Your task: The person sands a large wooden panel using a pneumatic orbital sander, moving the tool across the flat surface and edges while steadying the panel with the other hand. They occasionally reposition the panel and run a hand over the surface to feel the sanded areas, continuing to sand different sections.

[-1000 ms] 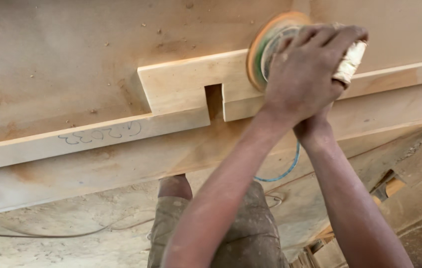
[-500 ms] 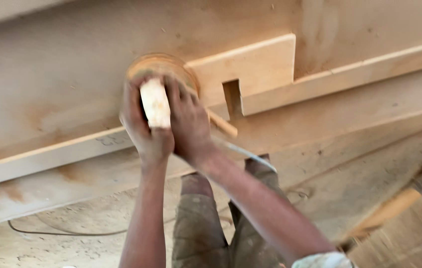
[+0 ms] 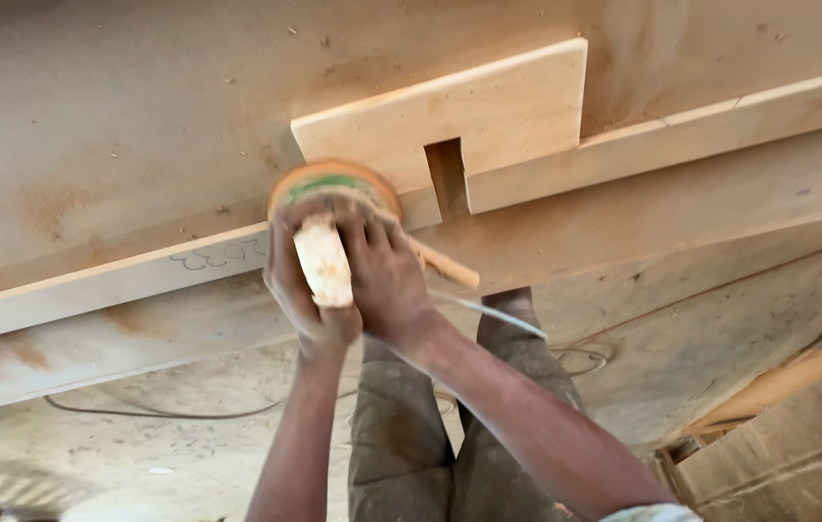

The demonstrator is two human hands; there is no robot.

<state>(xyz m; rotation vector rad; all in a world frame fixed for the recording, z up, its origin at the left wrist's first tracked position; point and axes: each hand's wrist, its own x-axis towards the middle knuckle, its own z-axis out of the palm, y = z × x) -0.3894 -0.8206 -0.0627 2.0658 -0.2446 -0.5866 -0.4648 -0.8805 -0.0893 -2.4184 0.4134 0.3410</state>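
Both hands grip a dust-covered round sander [image 3: 326,208] with an orange disc and green ring. My left hand [image 3: 297,290] wraps its left side and my right hand [image 3: 384,280] covers its right side and handle. The disc presses on a long pale wooden plank [image 3: 131,280] with a raised notched section [image 3: 469,116] just to the right. The plank lies on a wide dusty wooden board [image 3: 121,126]. The sander's thin cord [image 3: 488,311] trails right, toward my legs.
My legs in grey dusty trousers [image 3: 450,445] stand at the board's near edge. A thin cable [image 3: 160,414] runs over the dusty floor. Wooden pieces and a round wooden handle [image 3: 788,382] lie at the lower right.
The sander and both hands have travelled left along the plank, from right of the notch to left of it. In the last half second they barely moved.
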